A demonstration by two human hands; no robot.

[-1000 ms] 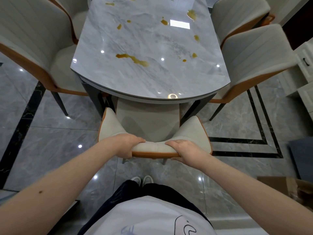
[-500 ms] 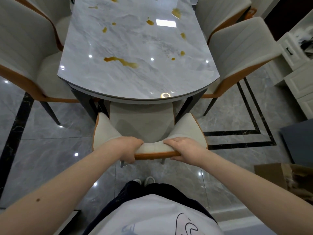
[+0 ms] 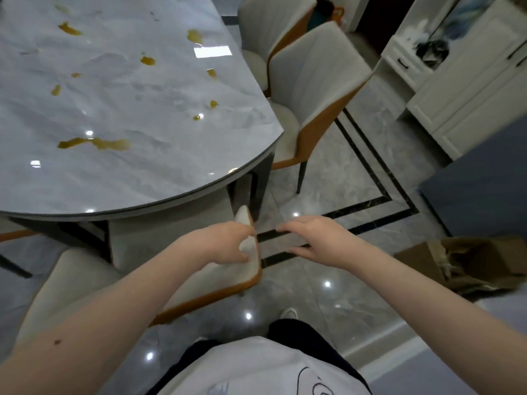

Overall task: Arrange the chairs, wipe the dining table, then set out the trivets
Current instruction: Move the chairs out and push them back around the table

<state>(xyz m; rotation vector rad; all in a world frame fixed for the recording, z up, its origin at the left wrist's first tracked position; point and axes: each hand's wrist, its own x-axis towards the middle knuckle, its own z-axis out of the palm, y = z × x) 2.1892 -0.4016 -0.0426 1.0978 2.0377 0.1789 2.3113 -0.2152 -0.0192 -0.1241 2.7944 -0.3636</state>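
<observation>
Left hand (image 3: 228,243) rests on the right-hand wing of the near chair (image 3: 199,277), its fingers loosely curled over the pale upholstered top edge; whether they truly grip it is hard to tell through the blur. Right hand (image 3: 315,238) hangs free just beside that wing, over the floor, fingers straight and spread, holding nothing. That chair sits at the rounded near end of the dining table (image 3: 142,178), its seat tucked under the table edge and its back toward the person. Two more chairs stand along the table's right edge, the nearer one (image 3: 310,89) angled outward.

Judging by the padded shell and slim dark legs, a chair like this is fairly light but rigid, and should slide easily on the glossy tile. Its curved back rim looks like the best hold, one hand on each wing. Yellow-brown spills (image 3: 95,143) dot the tabletop, so wiping is not yet done. No trivets are in view.
</observation>
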